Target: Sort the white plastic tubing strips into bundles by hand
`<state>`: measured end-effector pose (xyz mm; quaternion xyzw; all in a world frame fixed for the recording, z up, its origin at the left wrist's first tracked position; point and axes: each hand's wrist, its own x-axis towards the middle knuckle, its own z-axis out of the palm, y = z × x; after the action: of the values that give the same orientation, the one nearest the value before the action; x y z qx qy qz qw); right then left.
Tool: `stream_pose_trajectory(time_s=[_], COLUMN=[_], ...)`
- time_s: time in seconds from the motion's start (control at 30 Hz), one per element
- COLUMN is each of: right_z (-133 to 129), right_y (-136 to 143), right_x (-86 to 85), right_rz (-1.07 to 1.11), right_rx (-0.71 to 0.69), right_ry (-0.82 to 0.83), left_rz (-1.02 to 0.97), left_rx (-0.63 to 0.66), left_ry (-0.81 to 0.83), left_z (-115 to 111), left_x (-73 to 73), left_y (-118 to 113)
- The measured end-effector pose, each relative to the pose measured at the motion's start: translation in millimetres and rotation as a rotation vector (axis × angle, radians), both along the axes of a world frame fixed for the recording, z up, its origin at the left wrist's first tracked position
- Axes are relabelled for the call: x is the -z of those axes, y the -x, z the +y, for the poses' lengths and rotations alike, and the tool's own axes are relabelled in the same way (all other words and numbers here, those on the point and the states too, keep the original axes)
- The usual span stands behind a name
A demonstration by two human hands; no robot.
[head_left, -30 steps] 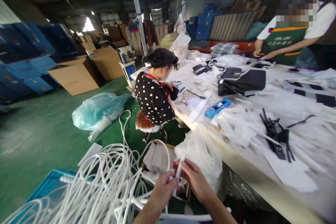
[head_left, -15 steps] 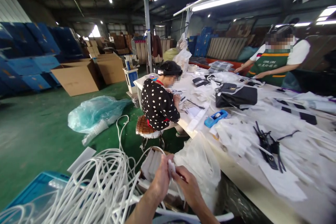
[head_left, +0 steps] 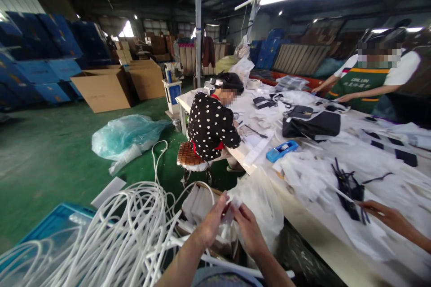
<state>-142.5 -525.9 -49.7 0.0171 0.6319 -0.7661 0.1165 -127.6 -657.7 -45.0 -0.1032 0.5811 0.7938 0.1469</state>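
At the bottom centre my left hand (head_left: 214, 219) and my right hand (head_left: 245, 224) are raised close together, fingers bent around a small white sheet-like piece (head_left: 232, 208). Both hands pinch it between them; its material is too blurred to name exactly. Beneath them stands an open cardboard box (head_left: 224, 251) with white padded pieces (head_left: 197, 206) in it. A clear plastic bag (head_left: 264, 202) hangs beside my right hand at the table edge.
White tubing (head_left: 124, 233) lies coiled at left over a blue crate (head_left: 43, 228). A seated person (head_left: 212, 123) works at the white table (head_left: 303, 215), which holds black straps (head_left: 348, 193) and a black bag (head_left: 311, 124). Another person's hand (head_left: 387, 217) reaches in at right.
My hands have moved slightly apart and the white piece between them looks more spread out. Another person's hand has come in from the right by the black straps. The view has shifted slightly.
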Motion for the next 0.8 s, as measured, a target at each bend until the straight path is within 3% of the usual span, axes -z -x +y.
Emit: stream_pose_trajectory(time_s=[0.1,0.27,0.4,0.53,0.73,0.8], right_z=[14,32,35,34,26,23], right_y=[8,24,31,32,28,27], right_x=[0.3,5.2,5.8,9.9,19.1,19.5], right_rz=[-0.181,-0.195,-0.165,-0.157,-0.149,-0.146], right_rx=[0.115,0.328,0.385,0.398,0.394,0.402], right_ry=[0.199,0.275,0.298,0.332,0.393,0.415], left_rz=[0.077,0.017,0.019,0.159,0.277,0.256], left_rx=[0.059,0.157,0.267,0.322,0.312,0.197], left_ry=[0.076,0.256,0.373,0.704,1.027,0.963], left_z=[-12,-14,-8,-3,7,8], left_x=[11.4,28.5,18.5,4.4,6.7,9.3], left_y=[0,2,-2,-7,-12,-11])
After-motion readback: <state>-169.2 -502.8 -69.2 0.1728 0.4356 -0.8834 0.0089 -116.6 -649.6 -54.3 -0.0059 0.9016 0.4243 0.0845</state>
